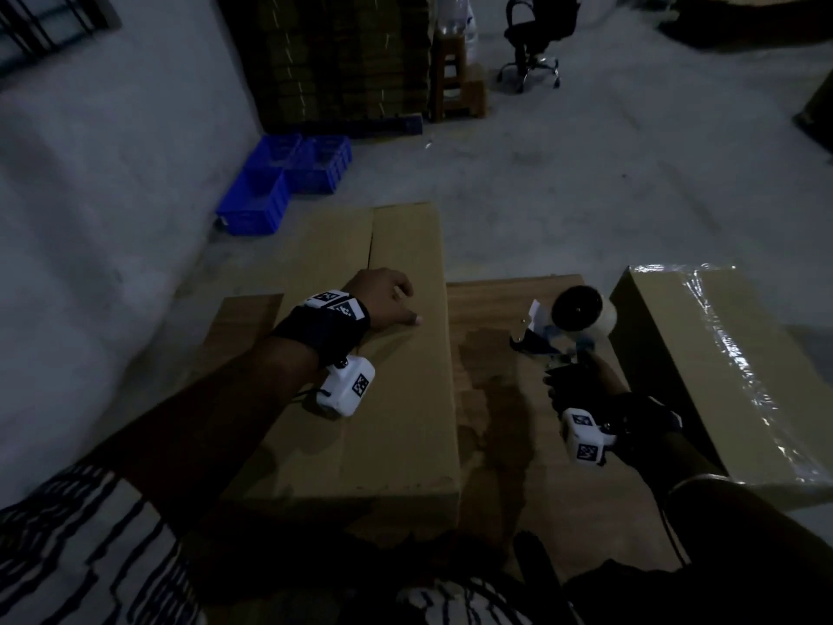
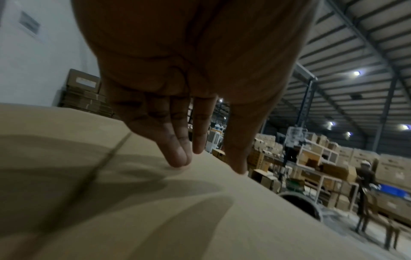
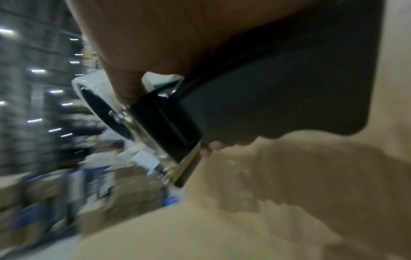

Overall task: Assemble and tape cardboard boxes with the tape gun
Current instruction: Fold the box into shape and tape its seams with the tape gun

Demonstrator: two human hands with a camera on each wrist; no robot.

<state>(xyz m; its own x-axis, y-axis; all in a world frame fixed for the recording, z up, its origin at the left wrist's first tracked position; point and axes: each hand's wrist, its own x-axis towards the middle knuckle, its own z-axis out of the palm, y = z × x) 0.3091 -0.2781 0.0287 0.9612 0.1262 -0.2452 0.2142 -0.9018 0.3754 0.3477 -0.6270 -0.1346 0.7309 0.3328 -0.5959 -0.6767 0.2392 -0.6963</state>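
tape gun (image 1: 569, 326) at right of centre in the head view, above a brown wooden surface (image 1: 505, 354), between two boxes. gripped at the black handle by the right hand (image 1: 581, 376), fingers curled round it; roll of clear tape (image 1: 606, 314) at the far end, metal blade end toward frame left. in the right wrist view, handle (image 3: 278, 98) seen wrapped by the palm, one fingertip (image 3: 213, 146) showing beneath; picture blurred.

untaped cardboard box (image 1: 360, 399) at frame centre, flaps closed, centre seam (image 1: 370, 236) bare, running away toward the upper frame. left hand (image 1: 387, 297) resting on its top, well left of the tape gun; fingers straight, tips touching the cardboard (image 2: 177, 158), nothing held.

second cardboard box (image 1: 739, 376) at right edge, glossy clear tape along its top, just beside the tape gun.

counted: two boxes at hand, one tape gun, one tape roll. three blue plastic crates (image 1: 288, 178) at upper left on the floor, touching one another. one stack of flat cartons (image 1: 342, 56) at top centre on a pallet. one black office chair (image 1: 536, 38) at top right. one wooden stool (image 1: 457, 83) beside the stack.
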